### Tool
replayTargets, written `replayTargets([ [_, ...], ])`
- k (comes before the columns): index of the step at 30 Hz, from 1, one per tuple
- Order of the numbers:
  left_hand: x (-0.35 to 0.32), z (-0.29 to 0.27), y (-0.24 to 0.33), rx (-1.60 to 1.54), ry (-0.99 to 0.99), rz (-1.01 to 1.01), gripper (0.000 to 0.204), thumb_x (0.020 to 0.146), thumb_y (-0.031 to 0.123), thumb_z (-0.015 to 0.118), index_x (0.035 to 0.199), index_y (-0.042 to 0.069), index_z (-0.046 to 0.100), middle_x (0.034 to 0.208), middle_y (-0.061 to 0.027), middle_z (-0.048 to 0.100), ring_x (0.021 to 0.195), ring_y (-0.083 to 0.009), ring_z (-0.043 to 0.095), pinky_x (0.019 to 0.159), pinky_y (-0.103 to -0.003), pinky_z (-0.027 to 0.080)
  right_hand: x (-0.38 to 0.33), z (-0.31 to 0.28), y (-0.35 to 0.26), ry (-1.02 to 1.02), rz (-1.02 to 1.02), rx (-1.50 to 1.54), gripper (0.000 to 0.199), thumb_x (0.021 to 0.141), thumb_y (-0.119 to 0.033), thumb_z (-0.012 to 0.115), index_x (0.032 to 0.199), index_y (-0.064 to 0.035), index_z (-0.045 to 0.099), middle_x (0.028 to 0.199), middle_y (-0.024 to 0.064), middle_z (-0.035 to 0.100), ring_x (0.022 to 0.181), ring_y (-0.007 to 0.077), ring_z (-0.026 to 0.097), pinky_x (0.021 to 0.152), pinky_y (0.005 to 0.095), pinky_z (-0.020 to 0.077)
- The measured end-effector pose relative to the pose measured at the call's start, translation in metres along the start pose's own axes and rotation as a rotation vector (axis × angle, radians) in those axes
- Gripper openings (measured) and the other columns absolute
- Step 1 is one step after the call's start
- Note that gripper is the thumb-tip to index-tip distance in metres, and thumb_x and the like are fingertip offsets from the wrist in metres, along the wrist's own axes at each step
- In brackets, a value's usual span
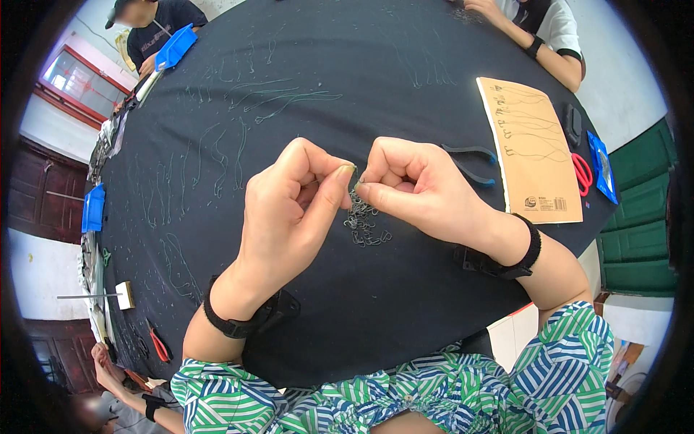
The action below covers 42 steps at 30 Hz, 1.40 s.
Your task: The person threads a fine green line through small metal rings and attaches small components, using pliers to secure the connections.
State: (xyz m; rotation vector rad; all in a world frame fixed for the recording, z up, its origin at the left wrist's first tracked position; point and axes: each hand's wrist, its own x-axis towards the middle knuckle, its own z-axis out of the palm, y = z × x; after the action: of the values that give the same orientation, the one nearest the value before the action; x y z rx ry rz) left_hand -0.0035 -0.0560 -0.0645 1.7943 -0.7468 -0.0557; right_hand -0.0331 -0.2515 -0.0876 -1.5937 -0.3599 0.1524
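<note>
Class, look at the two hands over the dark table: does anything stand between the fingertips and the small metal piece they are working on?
Nothing visible does. The left hand and right hand already pinch the small metal piece between their fingertips, directly above the pile of small metal clasps. The pliers lie off to the right.

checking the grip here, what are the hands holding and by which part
Both hands, left hand and right hand, pinch one small metal hook between thumb and forefinger tips, just above the pile of hooks.

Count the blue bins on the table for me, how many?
2 blue bins: one at the far left edge by a seated person, one at the left rim. More may be hidden past the table's edge.
</note>
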Motion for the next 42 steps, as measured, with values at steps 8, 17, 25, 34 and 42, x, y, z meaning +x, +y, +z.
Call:
replayTargets([
  [8,0.000,0.001,-0.006,0.075,0.032,0.051,0.007,0.091,-0.005,0.061,0.087,-0.004,0.056,0.075,-0.0057,0.064,0.069,-0.0067,0.063,0.059,-0.022,0.051,-0.005,0.002,-0.010,0.148,-0.350,-0.462,0.007,0.084,-0.009,0.067,0.086,-0.0051,0.062,0.053,0.0041,0.048,0.044,0.0081,0.041,0.045,0.0263,0.0327],
  [17,0.000,-0.003,-0.003,0.191,-0.076,0.076,0.006,0.095,0.003,0.061,0.091,0.000,0.059,0.074,-0.0024,0.065,0.063,-0.0010,0.057,0.053,-0.016,0.041,0.003,-0.012,-0.003,0.210,-0.317,-0.406,0.007,0.090,-0.011,0.067,0.093,-0.0052,0.066,0.052,-0.0028,0.039,0.049,0.0029,0.034,0.047,0.0231,0.0284],
  [25,0.000,0.001,-0.005,0.121,0.018,0.088,0.007,0.091,-0.002,0.064,0.086,-0.002,0.058,0.072,-0.0071,0.065,0.066,-0.0095,0.065,0.055,-0.021,0.050,0.007,-0.013,0.006,0.050,0.082,0.067,0.012,0.097,-0.016,0.062,0.095,-0.0040,0.060,0.072,-0.0082,0.052,0.064,-0.0012,0.042,0.056,0.0178,0.0323],
  [34,-0.001,0.003,-0.008,0.071,0.068,0.095,0.004,0.090,-0.005,0.062,0.088,-0.004,0.059,0.075,-0.0072,0.064,0.068,-0.0092,0.065,0.057,-0.021,0.051,-0.004,-0.003,-0.011,0.013,-0.113,-0.399,0.007,0.083,-0.009,0.063,0.080,-0.0040,0.059,0.058,0.0026,0.053,0.050,0.0083,0.046,0.049,0.0250,0.0365],
  [42,0.000,0.003,-0.008,0.215,0.060,0.173,0.006,0.086,-0.002,0.066,0.083,0.000,0.061,0.069,-0.0066,0.065,0.063,-0.0141,0.064,0.054,-0.026,0.047,-0.002,-0.007,-0.014,0.263,-0.513,-0.625,0.007,0.084,-0.008,0.069,0.088,-0.0054,0.064,0.052,0.0044,0.046,0.046,0.0121,0.043,0.046,0.0274,0.0330],
])
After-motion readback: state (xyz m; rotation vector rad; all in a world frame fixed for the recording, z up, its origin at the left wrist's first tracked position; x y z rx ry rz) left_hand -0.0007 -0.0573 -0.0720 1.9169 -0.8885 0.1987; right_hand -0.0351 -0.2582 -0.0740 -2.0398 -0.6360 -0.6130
